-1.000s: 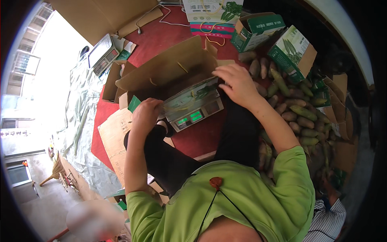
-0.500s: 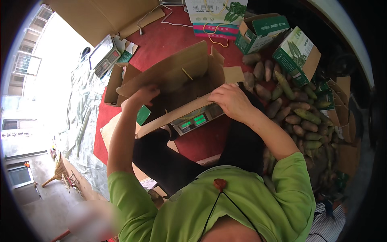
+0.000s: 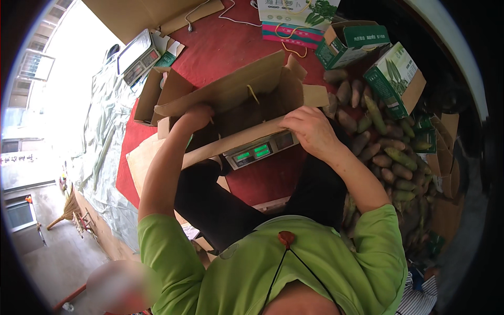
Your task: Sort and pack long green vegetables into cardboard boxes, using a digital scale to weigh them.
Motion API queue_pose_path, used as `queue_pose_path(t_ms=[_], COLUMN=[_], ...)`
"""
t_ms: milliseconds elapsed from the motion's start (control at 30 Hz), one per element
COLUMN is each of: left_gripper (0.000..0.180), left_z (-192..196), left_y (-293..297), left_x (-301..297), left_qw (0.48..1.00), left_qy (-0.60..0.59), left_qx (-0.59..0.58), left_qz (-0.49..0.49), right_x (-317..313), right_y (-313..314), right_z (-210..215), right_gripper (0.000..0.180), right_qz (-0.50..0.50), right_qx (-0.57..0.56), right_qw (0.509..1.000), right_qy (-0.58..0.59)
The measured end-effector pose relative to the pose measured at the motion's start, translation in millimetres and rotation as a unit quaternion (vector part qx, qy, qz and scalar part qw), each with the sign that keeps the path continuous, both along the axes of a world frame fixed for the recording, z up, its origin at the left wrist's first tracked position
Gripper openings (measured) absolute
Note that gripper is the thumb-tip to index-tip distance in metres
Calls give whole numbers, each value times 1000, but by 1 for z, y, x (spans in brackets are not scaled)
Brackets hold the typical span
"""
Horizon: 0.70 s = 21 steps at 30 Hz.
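An open brown cardboard box (image 3: 231, 89) sits over a digital scale (image 3: 286, 140) between my legs, the scale's green display showing below the near edge. My right hand (image 3: 313, 129) is closed over the near right corner of the box, fingers on its rim. Inside the left end of the box is my left hand (image 3: 199, 116), knuckles up, its fingertips mostly hidden. A short yellow cord (image 3: 253, 94) hangs at the far inner wall. Shadow darkens the box's floor.
To the right lies a heap of long green and purplish radishes (image 3: 391, 157). Green-and-white cartons (image 3: 391, 79) and a gift bag (image 3: 294, 13) stand beyond. Another scale (image 3: 137, 58) and a small open box (image 3: 149, 97) are at the left, on red cloth (image 3: 210, 50).
My left hand has moved right and deeper into the left end of the box, its fingers now less visible. My right hand keeps its hold on the near corner. The view has shifted slightly.
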State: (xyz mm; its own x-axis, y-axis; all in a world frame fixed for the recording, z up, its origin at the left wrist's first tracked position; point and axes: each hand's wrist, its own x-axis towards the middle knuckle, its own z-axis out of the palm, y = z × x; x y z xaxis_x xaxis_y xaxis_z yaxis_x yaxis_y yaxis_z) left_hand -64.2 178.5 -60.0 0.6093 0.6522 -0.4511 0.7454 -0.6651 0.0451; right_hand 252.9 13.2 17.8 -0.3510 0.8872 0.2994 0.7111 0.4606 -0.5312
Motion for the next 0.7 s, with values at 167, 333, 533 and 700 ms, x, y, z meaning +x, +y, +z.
queue_pose_path(t_ms=[167, 333, 533, 700], left_gripper=[24, 21, 33, 37], left_z=[-19, -48, 4, 42], left_y=[4, 9, -13, -28], left_x=[-3, -22, 16, 25], left_qw=[1000, 998, 973, 927], left_qy=[10, 3, -57, 25], left_qx=[-1, 26, -148, -315], left_qz=[18, 61, 166, 205], right_x=[1, -3, 7, 4], right_y=[0, 3, 1, 1], right_z=[-5, -2, -4, -3], right_gripper=[19, 19, 20, 21], right_qz=[-2, 5, 0, 10], right_qx=[11, 18, 10, 12], right_qw=[1000, 1000, 1000, 1000], right_qy=[-1, 8, 0, 1])
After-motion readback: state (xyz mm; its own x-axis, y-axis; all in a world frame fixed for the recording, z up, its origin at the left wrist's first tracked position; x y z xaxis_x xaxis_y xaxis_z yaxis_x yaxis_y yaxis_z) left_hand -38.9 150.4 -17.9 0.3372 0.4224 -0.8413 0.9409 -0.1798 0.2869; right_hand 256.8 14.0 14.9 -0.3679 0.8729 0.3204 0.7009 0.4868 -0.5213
